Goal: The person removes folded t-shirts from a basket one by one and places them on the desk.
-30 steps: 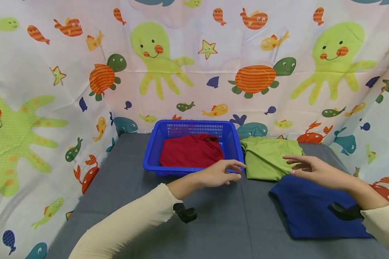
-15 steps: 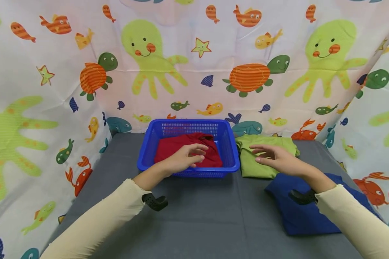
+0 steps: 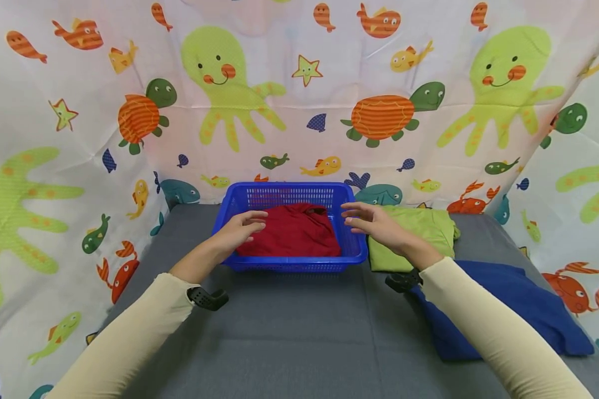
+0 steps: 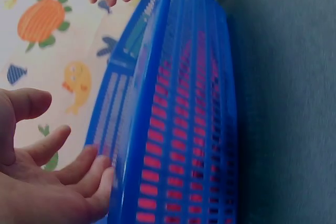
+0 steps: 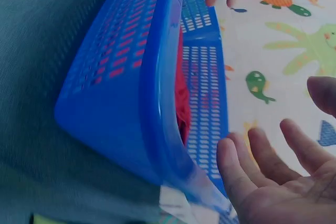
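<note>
A blue plastic basket (image 3: 289, 260) with slotted walls stands on the grey cloth, and a red folded cloth (image 3: 299, 233) lies inside it. Over the basket's left end hovers my left hand (image 3: 237, 233), fingers spread and loosely bent, holding nothing. My right hand (image 3: 379, 224) hangs above the right rim with its fingers pointing inward, also holding nothing. In the left wrist view, the left fingers (image 4: 86, 177) are close to the rim; contact cannot be told. The right wrist view has the right fingers (image 5: 262, 156) near the rim (image 5: 157, 103) too.
Right of the basket lies a green folded cloth (image 3: 414, 233), partly behind my right hand. A blue folded cloth (image 3: 519, 305) lies nearer, under my right forearm. A sea-animal printed curtain (image 3: 309, 127) rises behind and along both sides of the grey table surface (image 3: 289, 332).
Both hands have moved left. The left hand went from the basket's front right corner to its left end; the right came from over the green and blue cloths to the right rim.
</note>
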The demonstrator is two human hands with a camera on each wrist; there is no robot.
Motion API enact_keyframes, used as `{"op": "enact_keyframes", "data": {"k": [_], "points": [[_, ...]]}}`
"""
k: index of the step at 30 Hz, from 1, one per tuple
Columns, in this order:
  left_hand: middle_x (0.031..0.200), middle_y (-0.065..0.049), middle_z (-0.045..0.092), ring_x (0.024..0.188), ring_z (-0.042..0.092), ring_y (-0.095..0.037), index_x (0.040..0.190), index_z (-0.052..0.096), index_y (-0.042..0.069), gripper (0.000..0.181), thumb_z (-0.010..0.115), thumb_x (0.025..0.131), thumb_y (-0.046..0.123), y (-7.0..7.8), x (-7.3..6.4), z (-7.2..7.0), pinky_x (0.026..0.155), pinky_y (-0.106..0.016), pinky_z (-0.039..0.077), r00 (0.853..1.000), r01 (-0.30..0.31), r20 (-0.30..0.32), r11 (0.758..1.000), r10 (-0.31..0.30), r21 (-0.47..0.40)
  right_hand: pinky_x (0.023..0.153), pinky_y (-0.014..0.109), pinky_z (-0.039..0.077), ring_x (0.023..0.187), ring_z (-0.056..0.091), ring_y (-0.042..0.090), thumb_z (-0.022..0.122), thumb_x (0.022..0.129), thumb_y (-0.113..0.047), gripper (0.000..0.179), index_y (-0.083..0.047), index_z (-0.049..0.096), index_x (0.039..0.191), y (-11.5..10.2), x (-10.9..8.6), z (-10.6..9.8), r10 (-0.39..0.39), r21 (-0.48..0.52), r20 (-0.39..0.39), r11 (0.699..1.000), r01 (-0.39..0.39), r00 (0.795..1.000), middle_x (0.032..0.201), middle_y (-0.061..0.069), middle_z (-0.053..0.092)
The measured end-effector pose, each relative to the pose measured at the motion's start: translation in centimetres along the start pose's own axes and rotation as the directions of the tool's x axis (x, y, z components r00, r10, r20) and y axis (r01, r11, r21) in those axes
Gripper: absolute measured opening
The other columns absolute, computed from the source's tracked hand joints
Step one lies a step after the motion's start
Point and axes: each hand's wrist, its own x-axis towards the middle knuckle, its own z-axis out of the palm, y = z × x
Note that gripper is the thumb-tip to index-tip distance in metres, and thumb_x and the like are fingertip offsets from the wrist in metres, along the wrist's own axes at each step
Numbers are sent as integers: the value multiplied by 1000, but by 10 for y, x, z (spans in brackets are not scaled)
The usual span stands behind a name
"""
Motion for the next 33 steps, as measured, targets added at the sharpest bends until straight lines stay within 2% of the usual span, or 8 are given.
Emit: {"op": "enact_keyframes", "data": {"k": [5, 9, 12, 16, 21, 27, 30, 33], "points": [[163, -24, 29, 150, 31, -40, 158, 31, 10, 55, 47, 107, 22, -13, 7, -15, 122, -58, 29, 999, 49, -19, 998, -48, 50, 120, 53, 34, 149, 36, 42, 52, 106, -20, 55, -7, 34, 156, 5, 24, 20, 87, 121, -3, 989, -86, 996, 162, 22, 33], [167, -26, 12, 155, 18, -42, 162, 17, 10, 64, 47, 107, 24, -23, 9, -27, 123, -58, 27, 994, 101, -47, 991, -97, 83, 123, 55, 27, 153, 29, 39, 52, 106, -21, 57, -8, 32, 158, 8, 41, 38, 121, 197, -8, 973, -117, 993, 166, 22, 24], [170, -22, 5, 156, 12, -42, 164, 10, 13, 70, 47, 107, 28, -22, 14, -28, 123, -60, 25, 989, 139, -59, 988, -135, 73, 124, 59, 21, 156, 20, 39, 51, 107, -21, 58, -7, 30, 159, 10, 50, 43, 139, 242, -15, 961, -131, 990, 168, 22, 15], [171, -17, 4, 156, 15, -42, 165, 5, 18, 74, 48, 106, 33, -19, 23, -24, 121, -64, 26, 978, 203, -45, 978, -201, 37, 126, 58, 17, 158, 15, 35, 50, 107, -24, 60, -10, 26, 161, 12, 58, 47, 216, 275, -10, 939, -205, 976, 170, 17, 12], [171, -16, 1, 155, 16, -42, 164, 0, 18, 78, 47, 105, 35, -26, 30, -18, 118, -65, 31, 967, 256, -28, 966, -255, 44, 127, 53, 20, 156, 21, 35, 52, 106, -27, 67, -15, 19, 163, 21, 66, 62, 330, 229, -8, 920, -319, 944, 170, 14, 14], [170, -18, 2, 152, 22, -45, 164, -7, 18, 82, 48, 105, 34, -33, 35, -16, 120, -59, 33, 960, 280, -31, 960, -280, 3, 127, 57, 15, 159, 7, 33, 53, 105, -31, 76, -22, 8, 165, 24, 67, 68, 385, 143, -28, 915, -378, 922, 172, 9, 1], [169, -18, 9, 146, 32, -42, 164, -3, 17, 80, 48, 105, 34, -35, 36, -16, 121, -55, 33, 958, 285, -27, 958, -286, -20, 126, 60, 16, 159, 5, 33, 54, 104, -31, 81, -25, 1, 165, 24, 68, 70, 405, 123, -25, 909, -399, 914, 173, 9, -3], [167, -16, 17, 133, 42, -34, 164, 6, 14, 75, 48, 106, 35, -37, 36, -17, 121, -51, 34, 954, 299, -23, 954, -299, -15, 124, 60, 22, 158, 13, 37, 55, 103, -32, 84, -27, -3, 164, 23, 68, 73, 440, 109, -11, 893, -437, 898, 172, 10, -5]]}}
